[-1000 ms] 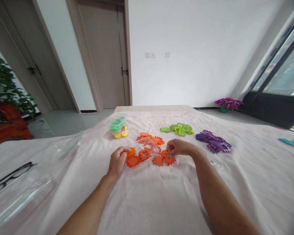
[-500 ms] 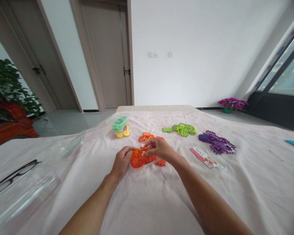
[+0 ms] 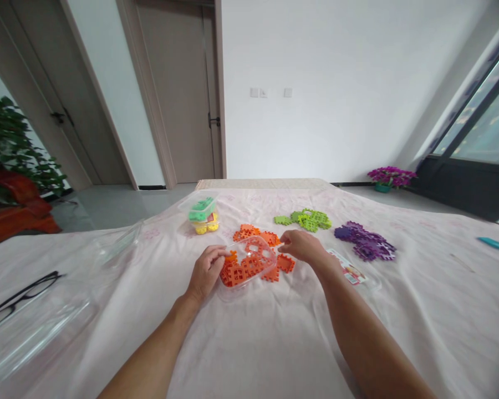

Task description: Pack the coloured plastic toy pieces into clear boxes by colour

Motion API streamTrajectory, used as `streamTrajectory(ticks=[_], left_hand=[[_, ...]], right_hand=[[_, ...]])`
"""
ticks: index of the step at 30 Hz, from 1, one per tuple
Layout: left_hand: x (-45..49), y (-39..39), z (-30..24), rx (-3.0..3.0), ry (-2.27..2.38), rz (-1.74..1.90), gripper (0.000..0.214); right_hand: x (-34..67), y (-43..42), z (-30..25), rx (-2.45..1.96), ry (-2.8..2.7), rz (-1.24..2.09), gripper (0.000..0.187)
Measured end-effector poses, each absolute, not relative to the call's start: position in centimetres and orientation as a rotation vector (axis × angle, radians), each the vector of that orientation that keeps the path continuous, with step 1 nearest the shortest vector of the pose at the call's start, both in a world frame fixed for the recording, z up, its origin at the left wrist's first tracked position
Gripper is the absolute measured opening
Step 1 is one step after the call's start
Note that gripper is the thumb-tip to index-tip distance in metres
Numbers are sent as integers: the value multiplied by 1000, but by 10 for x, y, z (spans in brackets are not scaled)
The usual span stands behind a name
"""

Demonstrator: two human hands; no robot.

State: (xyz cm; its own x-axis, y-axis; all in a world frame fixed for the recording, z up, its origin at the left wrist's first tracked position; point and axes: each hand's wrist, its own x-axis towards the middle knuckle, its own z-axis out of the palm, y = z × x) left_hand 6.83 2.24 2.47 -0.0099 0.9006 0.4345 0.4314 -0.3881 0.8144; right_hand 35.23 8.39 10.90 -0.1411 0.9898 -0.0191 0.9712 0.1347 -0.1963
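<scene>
A clear plastic box (image 3: 249,284) holds several orange interlocking pieces with notched edges (image 3: 237,272). My left hand (image 3: 208,269) grips its left side, thumb and fingers closed on the rim. More loose orange pieces (image 3: 249,231) lie just behind the box, and a few orange pieces (image 3: 285,263) rest by its right side. My right hand (image 3: 301,245) is beside the box's right end, its thumb and fingertips slightly apart at the edge of the loose orange pieces. Nothing shows between those fingers.
Stacked boxes of green and yellow pieces (image 3: 203,213) stand behind left. Lime green pieces (image 3: 310,220) and purple pieces (image 3: 366,241) lie behind right, near a labelled clear lid (image 3: 349,271). At left are eyeglasses (image 3: 20,299) and a clear plastic container (image 3: 41,324).
My right hand has moved from inside the box out to the right, leaving the orange pieces there in view. My left hand stays on the box.
</scene>
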Motion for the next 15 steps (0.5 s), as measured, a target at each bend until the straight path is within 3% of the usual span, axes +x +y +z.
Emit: streamTrajectory(ticks=[4,8,11,15], left_hand=[[68,21,26,1872,1397,1354,23],[68,24,23,1802,1284,1318,21],[67,26,19,1680,1246,1324,21],[65,27,19,1523,1336,1403,26]], right_hand=[[359,84,100,-2116,-2399,362,58],[350,81,93,-2089,-2485,411,65],[347,83,87,-2053,-2498,440,62],[357,92,82,-2014,-2449,496,36]])
